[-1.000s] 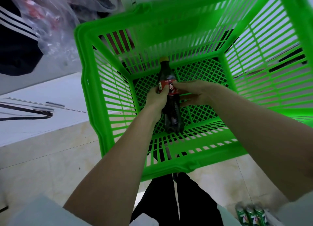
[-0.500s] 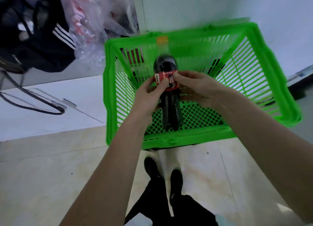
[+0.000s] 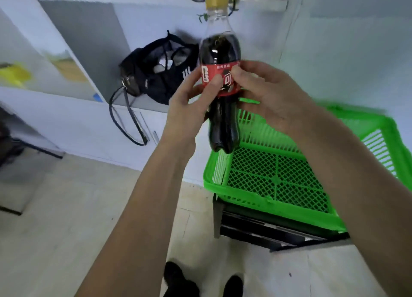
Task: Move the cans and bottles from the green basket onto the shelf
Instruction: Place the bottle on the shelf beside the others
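A dark cola bottle (image 3: 223, 123) with a red label and a yellow cap stands upright in the air at the frame's centre. My left hand (image 3: 189, 109) grips its label from the left and my right hand (image 3: 269, 96) grips it from the right. The green basket (image 3: 252, 201) sits lower right on a black stand, and nothing shows on its mesh floor. The white shelf (image 3: 73, 105) runs along the wall behind, to the left of the bottle.
A black bag (image 3: 156, 76) with a dangling strap lies in a shelf compartment. A yellow object (image 3: 13, 74) sits at the far left of the shelf. The black stand (image 3: 256, 230) under the basket rests on the pale tiled floor. My shoes show at the bottom edge.
Both hands have lifted the cola bottle out of the basket and up, level with the shelf. My view has swung up from the basket to the shelf and wall.
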